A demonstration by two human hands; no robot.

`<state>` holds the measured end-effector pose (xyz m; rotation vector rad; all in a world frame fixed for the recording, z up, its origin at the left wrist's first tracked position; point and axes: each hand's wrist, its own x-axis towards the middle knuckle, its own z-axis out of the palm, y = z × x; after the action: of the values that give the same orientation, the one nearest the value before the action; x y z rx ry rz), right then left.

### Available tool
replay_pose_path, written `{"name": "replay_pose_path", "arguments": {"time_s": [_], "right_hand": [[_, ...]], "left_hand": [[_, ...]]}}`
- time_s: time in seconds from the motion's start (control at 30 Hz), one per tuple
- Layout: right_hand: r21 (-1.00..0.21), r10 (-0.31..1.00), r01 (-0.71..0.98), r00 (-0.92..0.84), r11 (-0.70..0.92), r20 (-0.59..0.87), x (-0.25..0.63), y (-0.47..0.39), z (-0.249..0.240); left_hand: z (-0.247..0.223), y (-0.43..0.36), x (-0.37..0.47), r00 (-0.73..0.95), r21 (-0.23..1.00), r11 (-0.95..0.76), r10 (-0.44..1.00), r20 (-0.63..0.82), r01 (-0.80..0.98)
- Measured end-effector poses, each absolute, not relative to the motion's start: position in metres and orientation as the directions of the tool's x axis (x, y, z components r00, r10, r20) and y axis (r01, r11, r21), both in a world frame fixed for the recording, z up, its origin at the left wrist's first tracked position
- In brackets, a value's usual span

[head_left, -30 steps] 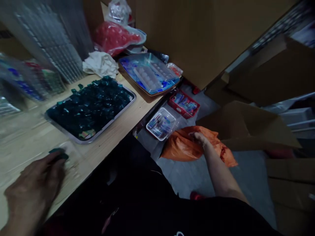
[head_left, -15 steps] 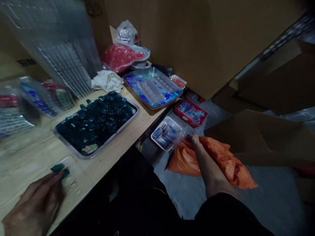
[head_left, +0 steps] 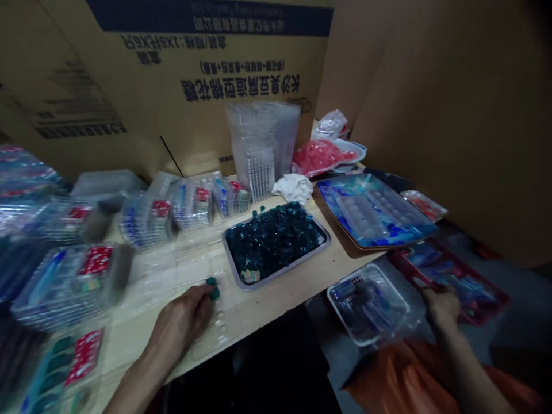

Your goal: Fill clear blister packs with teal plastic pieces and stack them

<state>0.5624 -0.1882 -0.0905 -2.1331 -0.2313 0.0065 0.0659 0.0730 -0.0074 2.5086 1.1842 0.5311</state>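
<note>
Small cubes [head_left: 214, 293], deep teal, blocky

Pale wooden tabletop [head_left: 280, 296] is leaving a passing strip along its near edge; grey-rimmed rectangular tray [head_left: 290, 266] of glossy dark-green cubes [head_left: 276, 233] is blocking beyond, tall clear plastic stack [head_left: 263, 144] standing behind, blue-patterned rectangular tray [head_left: 397, 233] obstructing right.

left hand [head_left: 185, 313]: pinches green cubes [head_left: 213, 290] | right hand [head_left: 442, 305]: near red basket [head_left: 473, 318] | tray [head_left: 297, 260]: heaped
</note>
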Motion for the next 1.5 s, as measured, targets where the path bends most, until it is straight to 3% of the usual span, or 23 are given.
{"name": "replay_pose_path", "arguments": {"time_s": [0.07,0.13,0.2,0.3,0.43,0.63,0.8,0.93,1.03,1.17,1.23,1.3,1.37,1.5], "right_hand": [[-0.82,0.045,0.169,0.984,-0.546,0.173,0.553,-0.172,-0.083],[-0.816,0.067,0.308,0.946,-0.488,0.317,0.529,-0.148,-0.068],[-0.798,0.291,0.513,0.853,-0.318,0.432,0.493,-0.119,-0.047],[-0.715,0.685,0.693,0.565,-0.091,0.46,0.435,-0.075,-0.019],[-0.659,0.857,0.747,0.278,0.092,0.435,0.384,-0.024,-0.003],[-0.509,0.948,0.861,0.185,-0.028,0.261,0.346,0.054,0.009],[-0.37,0.96,0.894,0.28,-0.253,0.018,0.326,0.093,0.016],[-0.375,0.96,0.893,0.277,-0.248,0.025,0.33,0.09,0.016],[-0.411,0.952,0.881,0.293,-0.235,0.084,0.331,0.078,0.016],[-0.58,0.918,0.806,0.314,-0.121,0.244,0.319,0.071,0.014],[-0.673,0.907,0.737,0.322,-0.06,0.272,0.313,0.072,0.011],[-0.773,0.899,0.633,0.364,-0.046,0.245,0.309,0.074,0.008],[-0.867,0.897,0.497,0.403,-0.047,0.182,0.307,0.075,0.004],[-0.971,0.93,0.238,0.358,-0.008,0.08,0.301,0.073,-0.005]], "left_hand": [[0.007,0.083,0.087,0.584,0.408,-0.616,0.782,0.215,0.674],[0.016,0.1,0.123,0.618,0.42,-0.668,0.738,0.271,0.614],[0.019,0.122,0.166,0.66,0.398,-0.71,0.697,0.281,0.581],[0.014,0.151,0.217,0.721,0.371,-0.706,0.682,0.123,0.604],[0.009,0.171,0.233,0.689,0.412,-0.666,0.715,0.117,0.622],[0.007,0.178,0.211,0.615,0.502,-0.608,0.768,0.176,0.615],[0.002,0.17,0.219,0.718,0.513,-0.675,0.679,0.15,0.531],[-0.001,0.165,0.223,0.692,0.548,-0.655,0.699,0.179,0.52],[-0.003,0.166,0.217,0.623,0.613,-0.608,0.748,0.23,0.505],[-0.006,0.164,0.211,0.51,0.739,-0.507,0.821,0.257,0.443],[-0.003,0.157,0.207,0.466,0.911,-0.315,0.87,0.164,0.267],[0.001,0.145,0.202,0.468,1.0,-0.006,0.884,-0.008,0.028],[0.007,0.133,0.195,0.447,0.971,0.203,0.886,-0.126,-0.128],[0.012,0.111,0.183,0.26,0.947,0.206,0.955,-0.139,-0.247]]}}
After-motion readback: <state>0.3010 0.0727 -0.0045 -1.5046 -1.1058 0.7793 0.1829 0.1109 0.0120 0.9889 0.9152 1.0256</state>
